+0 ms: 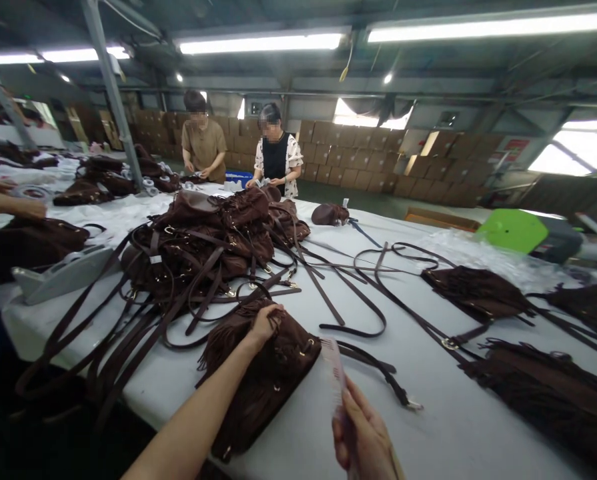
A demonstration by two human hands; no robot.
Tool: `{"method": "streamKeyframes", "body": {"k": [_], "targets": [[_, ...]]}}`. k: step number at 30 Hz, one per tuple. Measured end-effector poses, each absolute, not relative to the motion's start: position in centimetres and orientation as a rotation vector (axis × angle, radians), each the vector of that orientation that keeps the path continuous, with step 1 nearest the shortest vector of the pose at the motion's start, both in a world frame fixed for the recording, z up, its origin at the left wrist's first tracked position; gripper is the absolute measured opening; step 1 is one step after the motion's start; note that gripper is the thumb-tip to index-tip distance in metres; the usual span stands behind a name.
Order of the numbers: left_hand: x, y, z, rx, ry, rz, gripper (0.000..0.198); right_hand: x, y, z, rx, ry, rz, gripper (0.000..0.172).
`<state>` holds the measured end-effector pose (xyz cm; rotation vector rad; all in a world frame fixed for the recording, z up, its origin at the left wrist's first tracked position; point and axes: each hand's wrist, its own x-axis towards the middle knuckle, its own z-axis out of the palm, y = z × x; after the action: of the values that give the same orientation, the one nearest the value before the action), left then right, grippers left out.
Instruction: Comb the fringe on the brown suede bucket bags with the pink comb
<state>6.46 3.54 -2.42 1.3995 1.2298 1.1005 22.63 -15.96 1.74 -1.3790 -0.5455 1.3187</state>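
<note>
A dark brown fringed bag (pixel 283 373) lies on the white table in front of me. My left hand (pixel 267 325) is on its upper side, with the fingers closed on the dark material near the fringe. In my right hand (pixel 363 430) is a pale pinkish comb (pixel 334 370), held upright with its teeth close to the bag's right edge. Whether the comb touches the bag, I cannot tell. A strap with a metal clasp (pixel 412 404) extends from the bag to the right.
A heap of brown bags (pixel 213 233) with long straps stands behind my left hand. More fringed bags (pixel 543 393) lie on the right of the white table (pixel 418 440). Two people stand across the table, and another person's arm (pixel 13 203) reaches in at the left.
</note>
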Motion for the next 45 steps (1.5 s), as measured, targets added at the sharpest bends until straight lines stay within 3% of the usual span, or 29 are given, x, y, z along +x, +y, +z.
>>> {"method": "streamKeyframes", "body": {"k": [5, 7, 12, 15, 18, 23, 28, 36, 39, 45], "targets": [[0.8, 1.8, 1.7, 1.372, 1.438, 1.554, 0.041, 24.3, -16.1, -0.2, -1.448, -0.544, 1.312, 0.098], [-0.7, -0.6, 2.5, 1.524, 1.565, 1.559, 0.042, 23.8, -15.9, -0.7, -1.459, -0.523, 1.295, 0.1], [0.0, -6.8, -0.3, 1.753, 1.551, 0.617, 0.061, 22.5, -15.0, -1.7, -1.469, -0.509, 1.321, 0.106], [1.3, -7.5, -2.3, 1.812, 1.724, 0.273, 0.044, 22.2, -15.1, -2.8, -1.476, -0.596, 1.329, 0.101], [1.8, -6.7, -2.9, 1.866, 1.762, 0.175, 0.026, 22.4, -15.5, -3.8, -1.512, -0.655, 1.326, 0.104], [0.9, -5.7, -3.4, 1.825, 1.523, 0.495, 0.012, 23.2, -15.6, -3.4, -1.525, -0.655, 1.285, 0.099], [0.1, -5.2, -2.3, 1.454, 1.323, 0.818, 0.023, 23.8, -14.8, -0.8, -1.521, -0.732, 1.266, 0.101], [1.7, -4.1, 5.9, 1.214, 1.025, 1.195, 0.042, 23.3, -14.2, -0.1, -1.505, -0.782, 1.259, 0.101], [2.1, -3.0, 8.2, 1.041, 0.972, 1.19, 0.05, 23.4, -14.1, 0.1, -1.508, -0.816, 1.245, 0.099], [1.9, -1.0, 11.7, 1.561, 0.978, 0.927, 0.037, 24.3, -12.2, 2.3, -1.494, -0.879, 1.224, 0.089]]}}
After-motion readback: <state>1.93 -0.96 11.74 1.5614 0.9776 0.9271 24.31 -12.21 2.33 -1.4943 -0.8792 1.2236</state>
